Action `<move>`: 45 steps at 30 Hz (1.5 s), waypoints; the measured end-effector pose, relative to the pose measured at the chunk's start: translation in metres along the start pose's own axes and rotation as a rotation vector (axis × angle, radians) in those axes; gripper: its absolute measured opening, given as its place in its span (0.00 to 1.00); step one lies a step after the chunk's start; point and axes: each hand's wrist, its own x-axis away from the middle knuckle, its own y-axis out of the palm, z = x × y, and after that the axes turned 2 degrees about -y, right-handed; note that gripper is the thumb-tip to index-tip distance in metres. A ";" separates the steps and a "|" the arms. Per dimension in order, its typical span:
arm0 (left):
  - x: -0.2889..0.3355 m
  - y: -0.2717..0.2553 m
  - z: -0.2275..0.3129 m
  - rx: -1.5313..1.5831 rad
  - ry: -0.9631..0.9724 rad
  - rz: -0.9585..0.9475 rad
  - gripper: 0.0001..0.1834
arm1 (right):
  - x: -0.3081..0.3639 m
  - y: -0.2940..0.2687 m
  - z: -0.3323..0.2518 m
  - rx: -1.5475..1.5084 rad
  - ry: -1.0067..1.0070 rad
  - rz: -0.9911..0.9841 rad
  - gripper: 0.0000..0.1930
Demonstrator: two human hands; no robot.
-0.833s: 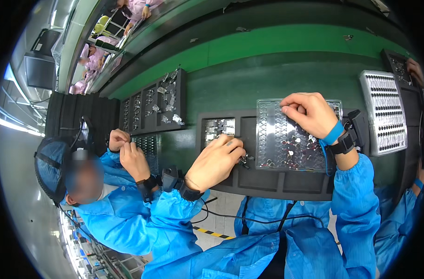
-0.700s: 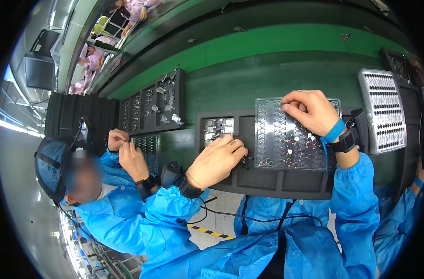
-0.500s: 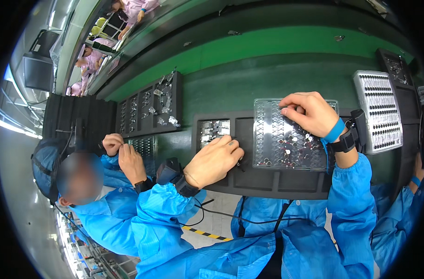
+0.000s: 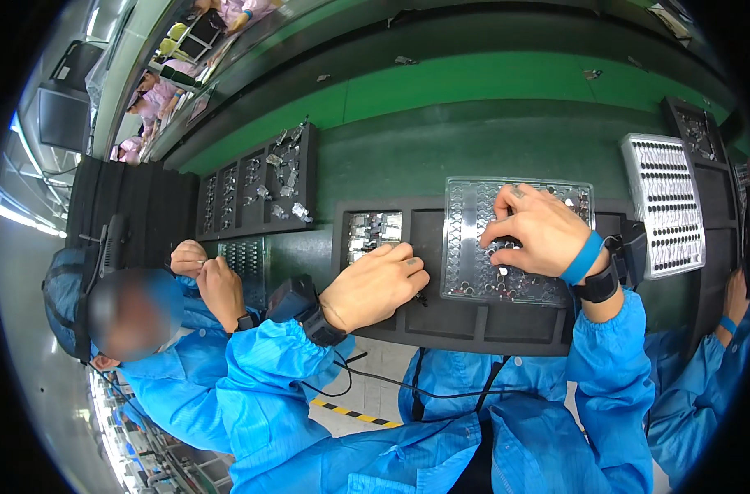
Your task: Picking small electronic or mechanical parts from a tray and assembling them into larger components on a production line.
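Note:
My right hand (image 4: 543, 235) is over a clear plastic tray (image 4: 459, 247), its thumb and forefinger apart above loose small round dark and silver parts (image 4: 506, 284). I see nothing between those fingers. Rows of moulded pockets fill the tray's left part. My left hand (image 4: 373, 284) is closed beside the front of a compartment of small metal parts (image 4: 375, 230). A tiny dark piece shows under its fingertips, too small to name. Beneath the clear tray lies a black compartment tray (image 4: 441, 325).
A white-and-clear tray with rows of black round parts (image 4: 663, 206) stands at right. Another black tray of metal parts (image 4: 260, 185) is at back left. A co-worker's hands (image 4: 210, 276) work at left over a small clear tray (image 4: 247, 259); another co-worker's hand (image 4: 735, 300) shows at far right.
My right hand has come from the clear tray's upper part down toward the loose round parts, and its thumb and forefinger have spread. My left hand stays nearly in place, still closed.

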 end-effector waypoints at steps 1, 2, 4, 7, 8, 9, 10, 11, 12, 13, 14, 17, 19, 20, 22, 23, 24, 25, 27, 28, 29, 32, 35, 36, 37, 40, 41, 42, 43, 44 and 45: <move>0.000 0.000 0.000 0.012 -0.004 -0.001 0.07 | 0.000 0.000 -0.002 0.033 0.025 -0.013 0.13; -0.001 0.000 -0.001 0.012 -0.004 -0.001 0.07 | 0.000 -0.001 -0.004 0.066 0.051 -0.024 0.12; -0.003 -0.001 -0.002 0.207 -0.019 0.032 0.06 | 0.001 -0.001 -0.007 0.069 0.059 -0.020 0.10; -0.005 0.005 0.004 0.390 -0.164 0.084 0.08 | 0.001 0.005 -0.011 0.097 0.058 -0.006 0.09; -0.005 0.007 0.006 0.388 -0.169 0.086 0.08 | 0.001 0.006 -0.013 0.125 0.043 0.006 0.08; -0.003 0.011 0.009 0.443 -0.220 0.144 0.08 | 0.001 0.006 -0.015 0.124 0.037 0.004 0.08; -0.001 0.015 0.013 0.499 -0.274 0.202 0.09 | 0.000 0.006 -0.016 0.130 0.038 -0.011 0.08; -0.001 0.016 0.019 0.499 -0.279 0.206 0.09 | 0.000 0.006 -0.017 0.139 0.041 -0.024 0.08; 0.001 0.017 0.027 0.514 -0.361 0.260 0.09 | 0.000 0.006 -0.018 0.137 0.036 -0.028 0.08; 0.003 0.020 0.035 0.528 -0.445 0.314 0.09 | 0.001 0.006 -0.019 0.150 0.049 -0.021 0.07; 0.005 0.024 0.043 0.458 -0.494 0.385 0.10 | 0.000 0.004 -0.022 0.164 0.058 -0.012 0.07; 0.005 0.032 0.062 0.291 -0.557 0.426 0.10 | -0.002 0.005 -0.022 0.169 0.064 -0.024 0.06; 0.006 0.040 0.076 0.243 -0.618 0.588 0.11 | -0.003 0.005 -0.022 0.190 0.029 0.015 0.05; 0.007 0.046 0.082 0.246 -0.625 0.586 0.11 | -0.004 0.006 -0.021 0.187 0.025 0.009 0.05; 0.010 0.060 0.089 0.247 -0.680 0.724 0.12 | -0.007 0.006 -0.020 0.198 -0.025 0.010 0.03; 0.013 0.068 0.091 0.240 -0.679 0.698 0.10 | -0.009 0.006 -0.022 0.225 -0.052 0.026 0.02; 0.015 0.071 0.090 0.245 -0.684 0.696 0.10 | -0.009 0.009 -0.021 0.221 -0.053 0.020 0.02; 0.017 0.073 0.089 0.235 -0.610 0.713 0.10 | -0.008 0.012 -0.020 0.224 -0.055 0.028 0.03; 0.018 0.074 0.089 0.225 -0.539 0.733 0.10 | -0.008 0.014 -0.019 0.228 -0.061 0.033 0.03; 0.019 0.073 0.088 0.232 -0.494 0.745 0.10 | -0.008 0.013 -0.019 0.221 -0.061 0.030 0.03; 0.019 0.073 0.089 0.238 -0.450 0.755 0.10 | -0.008 0.013 -0.019 0.213 -0.062 0.027 0.03; 0.025 0.068 0.088 0.285 -0.433 0.780 0.11 | -0.007 0.009 -0.010 0.076 -0.054 -0.005 0.03; 0.035 0.066 0.072 0.188 -0.642 0.791 0.08 | -0.004 0.003 -0.002 -0.082 -0.035 0.011 0.04; 0.037 0.068 0.066 0.172 -0.736 0.771 0.07 | -0.003 0.002 -0.001 -0.076 -0.023 0.007 0.04; 0.039 0.071 0.062 0.156 -0.774 0.720 0.08 | -0.003 0.001 -0.002 -0.152 -0.016 0.057 0.04; 0.042 0.075 0.064 0.117 -0.817 0.660 0.08 | -0.005 -0.010 -0.002 -0.221 -0.015 0.108 0.06; 0.044 0.077 0.065 0.136 -0.814 0.673 0.08 | -0.007 -0.010 0.000 -0.216 -0.036 0.127 0.06; 0.043 0.074 0.068 0.146 -0.804 0.681 0.08 | -0.007 -0.011 0.001 -0.211 -0.058 0.146 0.06; 0.042 0.076 0.068 0.158 -0.796 0.682 0.08 | -0.005 -0.015 0.002 -0.221 -0.028 0.144 0.06; 0.043 0.075 0.069 0.160 -0.793 0.682 0.08 | -0.003 -0.017 0.004 -0.215 -0.024 0.147 0.06; 0.042 0.075 0.070 0.160 -0.787 0.686 0.08 | -0.001 -0.019 0.006 -0.214 -0.017 0.131 0.05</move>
